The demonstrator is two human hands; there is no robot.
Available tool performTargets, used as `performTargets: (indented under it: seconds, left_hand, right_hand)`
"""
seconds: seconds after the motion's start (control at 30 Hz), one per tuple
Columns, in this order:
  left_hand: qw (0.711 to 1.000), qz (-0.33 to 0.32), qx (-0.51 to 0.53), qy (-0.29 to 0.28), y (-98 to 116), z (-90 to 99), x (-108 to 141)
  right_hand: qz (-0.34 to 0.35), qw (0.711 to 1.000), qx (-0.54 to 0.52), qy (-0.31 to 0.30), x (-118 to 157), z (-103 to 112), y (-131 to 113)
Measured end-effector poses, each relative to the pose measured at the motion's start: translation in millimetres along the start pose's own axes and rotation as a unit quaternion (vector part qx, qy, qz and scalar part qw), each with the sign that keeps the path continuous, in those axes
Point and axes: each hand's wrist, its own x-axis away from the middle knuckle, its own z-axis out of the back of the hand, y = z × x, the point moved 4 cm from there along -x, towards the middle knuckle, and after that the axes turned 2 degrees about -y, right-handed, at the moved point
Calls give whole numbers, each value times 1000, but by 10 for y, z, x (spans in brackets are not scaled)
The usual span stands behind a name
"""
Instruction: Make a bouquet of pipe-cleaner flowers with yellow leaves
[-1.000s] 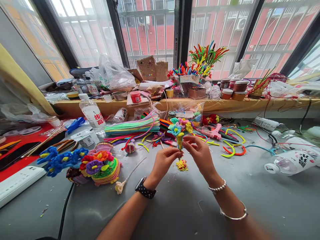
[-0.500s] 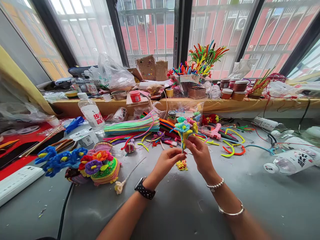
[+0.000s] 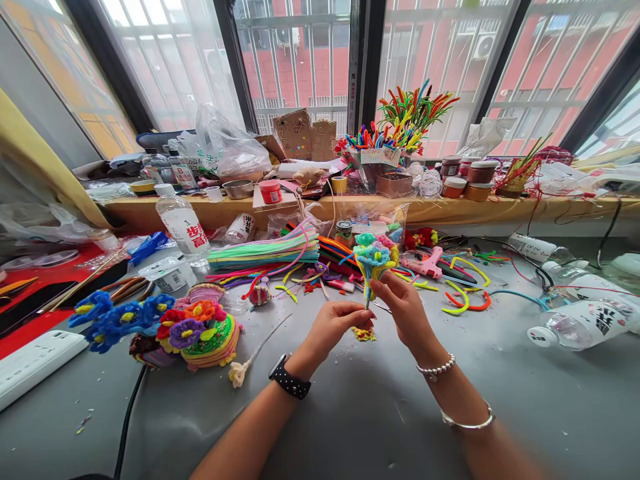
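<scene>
A small pipe-cleaner flower bouquet (image 3: 376, 257) in blue, green, pink and yellow is held upright over the table. My left hand (image 3: 336, 327) pinches its stem low down between thumb and fingertips. Higher up, the fingers of my right hand (image 3: 400, 303) close round the yellow lower part of the bouquet. Beneath the hands lies a small yellow and red fuzzy piece (image 3: 364, 334), partly covered by my left fingers. To the left rest a cluster of blue fuzzy flowers (image 3: 125, 317), a round piece with colourful flowers (image 3: 207, 337) and a pale flower on a stem (image 3: 240, 373).
A bundle of pastel pipe cleaners (image 3: 265, 248) lies behind the hands, with a pink glue gun (image 3: 426, 265) to its right. Water bottles (image 3: 583, 325) lie at the right, and one bottle (image 3: 183, 223) stands at the left. A power strip (image 3: 37, 367) sits at the left edge.
The bouquet has shifted slightly right and turned a little, its flowers now facing me more. My right hand and wrist have moved slightly right; the left hand has hardly moved.
</scene>
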Motion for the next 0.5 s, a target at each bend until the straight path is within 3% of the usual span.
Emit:
performTargets:
  seconds: [0.27, 0.5]
  left_hand:
    - [998, -31, -9, 50, 36, 48, 1]
    - [998, -38, -15, 49, 36, 61, -14]
  right_hand:
    - [9, 1000, 10, 5, 11, -51, 10]
    - [39, 998, 47, -1, 33, -73, -22]
